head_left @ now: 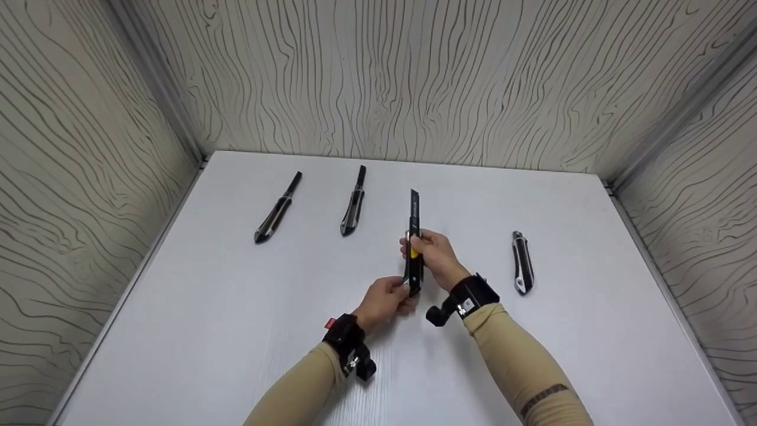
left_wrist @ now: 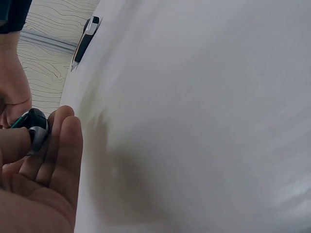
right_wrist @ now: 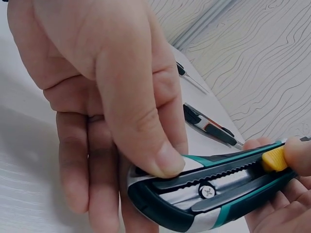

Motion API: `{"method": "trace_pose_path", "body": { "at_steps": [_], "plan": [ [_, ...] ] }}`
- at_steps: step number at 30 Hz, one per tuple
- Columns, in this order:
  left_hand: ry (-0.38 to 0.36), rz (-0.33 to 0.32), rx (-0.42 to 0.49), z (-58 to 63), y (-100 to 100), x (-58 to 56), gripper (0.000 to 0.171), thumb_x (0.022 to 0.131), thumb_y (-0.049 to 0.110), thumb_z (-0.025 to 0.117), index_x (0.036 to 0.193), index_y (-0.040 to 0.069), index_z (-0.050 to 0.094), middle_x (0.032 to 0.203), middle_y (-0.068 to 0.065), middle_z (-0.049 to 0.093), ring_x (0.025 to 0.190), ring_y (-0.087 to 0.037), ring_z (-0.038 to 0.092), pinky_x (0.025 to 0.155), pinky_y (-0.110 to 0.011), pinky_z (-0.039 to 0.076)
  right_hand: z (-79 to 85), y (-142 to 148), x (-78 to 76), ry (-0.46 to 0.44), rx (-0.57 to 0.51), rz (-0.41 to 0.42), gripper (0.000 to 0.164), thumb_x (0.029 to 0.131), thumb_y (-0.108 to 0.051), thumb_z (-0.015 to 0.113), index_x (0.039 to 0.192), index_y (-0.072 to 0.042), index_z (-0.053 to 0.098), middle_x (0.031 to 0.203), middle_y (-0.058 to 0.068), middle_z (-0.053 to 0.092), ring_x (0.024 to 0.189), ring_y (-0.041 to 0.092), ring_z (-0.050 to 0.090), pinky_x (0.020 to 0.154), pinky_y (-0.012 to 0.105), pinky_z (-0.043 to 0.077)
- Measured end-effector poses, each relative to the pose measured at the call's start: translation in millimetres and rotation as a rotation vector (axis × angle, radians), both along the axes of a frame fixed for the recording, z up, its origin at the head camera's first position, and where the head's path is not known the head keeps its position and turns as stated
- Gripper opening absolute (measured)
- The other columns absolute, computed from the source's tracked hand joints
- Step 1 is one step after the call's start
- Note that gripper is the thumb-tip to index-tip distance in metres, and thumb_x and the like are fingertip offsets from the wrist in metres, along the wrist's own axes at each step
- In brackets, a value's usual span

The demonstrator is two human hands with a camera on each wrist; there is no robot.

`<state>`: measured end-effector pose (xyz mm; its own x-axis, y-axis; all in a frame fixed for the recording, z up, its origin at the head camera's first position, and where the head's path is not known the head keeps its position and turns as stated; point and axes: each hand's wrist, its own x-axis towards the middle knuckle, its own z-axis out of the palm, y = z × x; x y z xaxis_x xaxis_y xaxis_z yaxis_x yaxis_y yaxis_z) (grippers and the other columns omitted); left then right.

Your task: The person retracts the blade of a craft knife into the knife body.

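Observation:
Between both hands is a utility knife (head_left: 416, 271), its dark blade (head_left: 414, 204) pointing away toward the back wall and extended out of the handle. My left hand (head_left: 381, 299) pinches the rear end of the handle between thumb and fingers. Farther up, my right hand (head_left: 439, 255) grips the handle, thumb on the yellow slider (right_wrist: 274, 159). The right wrist view shows the toothed slider track, green trim and a screw (right_wrist: 207, 191) near the rear end. In the left wrist view, the handle's end (left_wrist: 38, 127) shows between the left thumb and fingers.
Two more utility knives with blades out, one at far left (head_left: 274, 220) and one nearer the middle (head_left: 353, 208), lie on the white table (head_left: 236, 331). Another knife (head_left: 523, 263), blade drawn in, lies at right. Wood-grain panels (head_left: 378, 77) enclose the back and sides.

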<state>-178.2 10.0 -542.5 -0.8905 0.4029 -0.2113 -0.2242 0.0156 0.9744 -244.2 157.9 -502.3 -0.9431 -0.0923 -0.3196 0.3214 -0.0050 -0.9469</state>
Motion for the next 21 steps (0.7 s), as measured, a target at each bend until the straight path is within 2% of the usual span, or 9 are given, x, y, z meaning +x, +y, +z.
{"method": "trace_pose_path", "body": {
  "at_steps": [11,21],
  "plan": [
    [0.001,0.008,0.019,1.0,0.0,1.6,0.024,0.101,0.007,0.045,0.111,-0.011,0.059,0.092,-0.022,0.066,0.077,-0.018,0.062,0.075,-0.037,0.059,0.1,0.2,-1.5,0.004,-0.007,0.024,0.036,0.102,-0.011,0.047,0.135,0.005,0.048,0.13,0.024,0.059,0.098,0.014,0.066,0.095,0.03,0.054],
    [-0.003,0.014,-0.003,1.4,-0.2,1.9,0.024,0.102,0.008,0.045,0.11,-0.008,0.061,0.101,-0.028,0.068,0.082,-0.021,0.065,0.079,-0.039,0.059,1.8,-0.7,-0.6,0.014,-0.016,0.028,0.036,0.102,-0.007,0.047,0.135,0.005,0.048,0.129,0.023,0.06,0.098,0.014,0.066,0.093,0.028,0.054]
  ]
}}
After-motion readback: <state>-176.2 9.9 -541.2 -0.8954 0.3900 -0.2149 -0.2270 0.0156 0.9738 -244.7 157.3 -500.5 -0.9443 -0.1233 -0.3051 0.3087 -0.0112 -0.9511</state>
